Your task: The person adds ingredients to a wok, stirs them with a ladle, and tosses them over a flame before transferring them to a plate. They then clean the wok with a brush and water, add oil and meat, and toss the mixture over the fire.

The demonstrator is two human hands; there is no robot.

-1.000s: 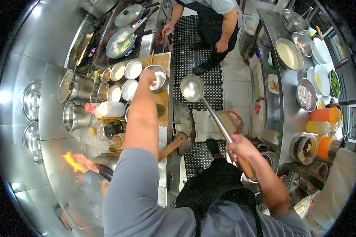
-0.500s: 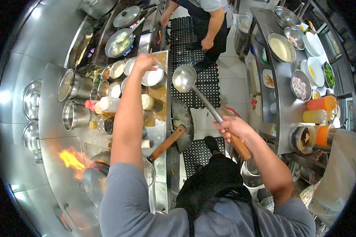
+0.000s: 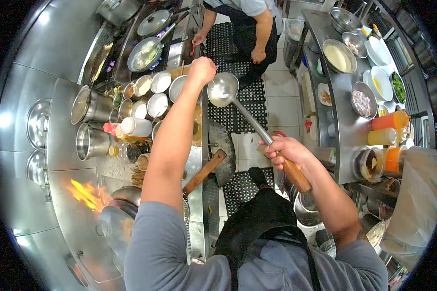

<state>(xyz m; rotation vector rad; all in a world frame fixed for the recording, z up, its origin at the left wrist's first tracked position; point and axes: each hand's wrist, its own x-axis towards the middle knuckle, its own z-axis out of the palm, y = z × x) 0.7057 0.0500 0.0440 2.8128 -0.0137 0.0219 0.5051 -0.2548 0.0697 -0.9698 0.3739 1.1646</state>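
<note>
My right hand [image 3: 289,153] is wrapped round the wooden-handled end of a large metal ladle [image 3: 250,118]. The ladle's bowl points away from me above the floor mat, and a little pale stuff shows inside it. My left hand [image 3: 202,69], fingers curled closed, hangs just left of the bowl; what it pinches, if anything, is hidden. Beneath my left forearm stand several metal bowls of seasoning, among them one with white powder [image 3: 157,104] and another white-filled bowl [image 3: 160,81].
Flames [image 3: 87,194] rise beside a wok at lower left. A wooden-handled pan [image 3: 204,173] juts over the counter edge. A co-worker [image 3: 240,29] stands ahead by a stove with a frying pan [image 3: 144,54]. On the right, a steel shelf [image 3: 342,136] bears bowls and sauce bottles.
My left hand has moved right, from above the white-filled bowls to beside the ladle's bowl. The ladle has shifted slightly left and away from me. The co-worker's hand has come down toward a red lever.
</note>
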